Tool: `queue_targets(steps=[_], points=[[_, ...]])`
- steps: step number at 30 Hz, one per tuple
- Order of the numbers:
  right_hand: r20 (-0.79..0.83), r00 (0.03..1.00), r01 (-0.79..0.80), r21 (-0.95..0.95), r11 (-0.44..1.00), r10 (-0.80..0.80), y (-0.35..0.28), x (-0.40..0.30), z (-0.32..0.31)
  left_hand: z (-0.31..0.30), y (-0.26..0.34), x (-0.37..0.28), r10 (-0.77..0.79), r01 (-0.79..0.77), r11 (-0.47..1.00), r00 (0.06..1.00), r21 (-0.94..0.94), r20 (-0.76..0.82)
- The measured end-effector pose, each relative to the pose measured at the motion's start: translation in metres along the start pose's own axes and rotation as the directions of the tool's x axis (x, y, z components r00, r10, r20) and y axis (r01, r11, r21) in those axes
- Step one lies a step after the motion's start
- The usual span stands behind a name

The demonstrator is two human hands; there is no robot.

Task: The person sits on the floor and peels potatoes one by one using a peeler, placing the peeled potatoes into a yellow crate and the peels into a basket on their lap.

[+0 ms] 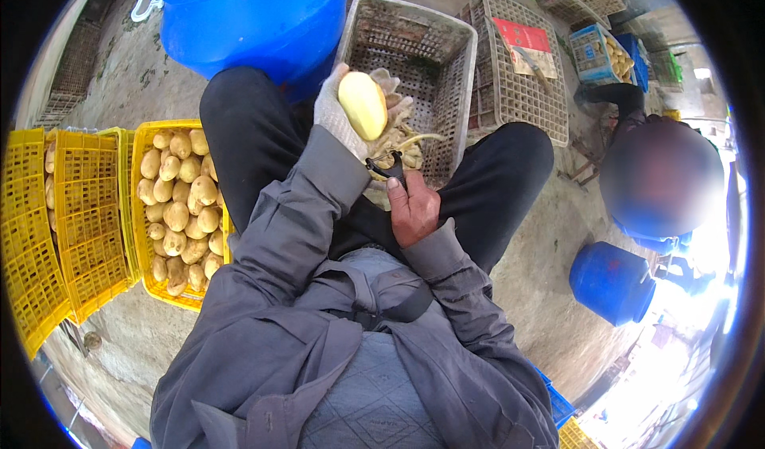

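Note:
My left hand (pixel 337 114), in a pale knit glove, grips a peeled potato (pixel 363 106) with smooth yellow flesh. Bare, my right hand (pixel 415 210) is closed around the handle of a black peeler (pixel 391 167). The peeler's head sits just below the potato, apart from it. Beneath both hands, a heap of potato peelings (pixel 409 147) lies at the near end of a grey plastic crate (pixel 472 60), which stands between my knees. One long strip of peel sticks out to the right of the heap.
To my left stands a yellow crate (pixel 138 210) of unpeeled potatoes (pixel 179 210), beside stacked yellow crates (pixel 89 222). A large blue barrel (pixel 251 24) is ahead. On an upturned crate (pixel 499 99) at right lies a knife (pixel 532 66). Another person (pixel 660 174) sits farther right, near a blue drum (pixel 609 284).

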State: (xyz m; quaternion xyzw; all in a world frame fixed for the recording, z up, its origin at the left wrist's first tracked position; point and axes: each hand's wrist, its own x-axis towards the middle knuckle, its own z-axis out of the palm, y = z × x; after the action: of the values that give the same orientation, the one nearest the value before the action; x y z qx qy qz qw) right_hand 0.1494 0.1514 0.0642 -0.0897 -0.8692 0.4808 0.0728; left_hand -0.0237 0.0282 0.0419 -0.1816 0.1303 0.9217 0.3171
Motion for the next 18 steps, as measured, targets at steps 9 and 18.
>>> queue_targets(steps=[9,18], points=[[-0.022,1.0,-0.014,0.068,0.998,0.016,-0.015,0.014,-0.005,0.018,-0.013,-0.021,0.015,-0.027,0.999,0.967,0.044,0.256],[-0.098,0.987,-0.114,0.16,0.981,0.13,-0.011,0.044,-0.028,0.012,-0.023,-0.016,0.027,-0.052,0.989,0.983,0.136,0.18]])
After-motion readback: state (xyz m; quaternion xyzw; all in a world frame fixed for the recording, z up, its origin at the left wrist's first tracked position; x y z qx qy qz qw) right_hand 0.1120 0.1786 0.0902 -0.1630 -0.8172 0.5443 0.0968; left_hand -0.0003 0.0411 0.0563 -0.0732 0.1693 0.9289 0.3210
